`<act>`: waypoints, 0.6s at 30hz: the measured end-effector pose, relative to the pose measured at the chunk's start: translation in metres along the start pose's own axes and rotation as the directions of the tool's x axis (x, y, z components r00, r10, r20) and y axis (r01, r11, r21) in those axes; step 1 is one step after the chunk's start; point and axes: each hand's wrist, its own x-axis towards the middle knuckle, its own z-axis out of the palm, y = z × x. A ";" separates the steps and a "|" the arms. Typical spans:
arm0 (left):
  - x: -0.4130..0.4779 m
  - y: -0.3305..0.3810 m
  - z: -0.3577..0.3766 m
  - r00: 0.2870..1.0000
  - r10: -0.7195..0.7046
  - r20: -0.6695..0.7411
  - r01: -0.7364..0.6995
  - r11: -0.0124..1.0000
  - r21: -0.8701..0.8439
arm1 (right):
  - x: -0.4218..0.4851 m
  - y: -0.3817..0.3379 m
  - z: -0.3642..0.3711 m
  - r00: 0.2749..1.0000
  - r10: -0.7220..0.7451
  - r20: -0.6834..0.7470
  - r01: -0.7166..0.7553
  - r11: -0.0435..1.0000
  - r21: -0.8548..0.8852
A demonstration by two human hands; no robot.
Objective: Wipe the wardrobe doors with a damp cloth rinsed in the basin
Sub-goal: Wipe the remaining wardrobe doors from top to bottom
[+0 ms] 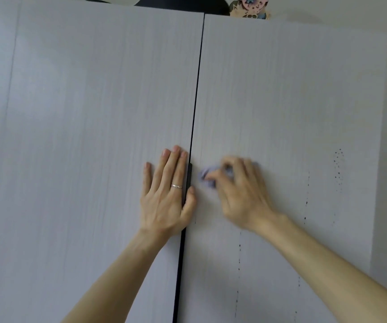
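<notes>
Two pale wardrobe doors, dark gap just right of the left hand fingers, spread flat. Right hand, blurred, fingers curled, clamped on a crumpled lilac cloth beneath its fingertips, against the right door.

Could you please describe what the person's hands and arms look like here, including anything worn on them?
Both forearms are bare, with no sleeves, watch or bracelet in view. The left hand wears one thin silver-coloured ring on its ring finger. The fingernails look short and unpainted. The right hand is motion-blurred; no ring shows on it, though the blur makes that uncertain. No gloves on either hand.
</notes>
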 end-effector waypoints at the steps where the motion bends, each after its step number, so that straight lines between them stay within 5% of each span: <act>1: 0.000 0.000 0.000 1.000 0.005 0.002 -0.005 1.000 0.004 | 0.018 0.011 -0.005 0.994 0.088 -0.059 -0.089 0.996 -0.011; 4: 0.000 0.000 0.001 1.000 0.002 -0.008 -0.002 1.000 0.002 | 0.058 0.037 -0.014 0.907 0.384 -0.173 -0.382 0.923 0.045; 6: 0.002 0.000 0.001 0.999 0.000 -0.036 0.000 1.000 0.003 | 0.050 0.028 -0.009 0.876 0.435 -0.211 -0.431 0.900 0.065; 11: 0.003 -0.001 0.002 0.997 0.013 -0.072 -0.013 1.000 0.002 | -0.060 -0.025 0.013 0.993 0.090 -0.070 -0.088 0.996 0.036; 14: 0.000 0.000 0.002 0.998 0.008 -0.063 -0.009 1.000 -0.010 | -0.059 0.000 0.001 0.996 -0.081 0.048 0.079 0.996 0.045; 16: 0.000 0.000 0.002 0.999 0.004 -0.054 -0.004 1.000 -0.015 | -0.027 0.031 -0.011 0.997 0.050 -0.065 -0.049 0.999 0.011; 18: 0.000 0.000 0.002 0.998 -0.011 -0.054 0.009 1.000 -0.030 | 0.008 0.062 -0.028 0.919 0.346 -0.187 -0.345 0.938 0.040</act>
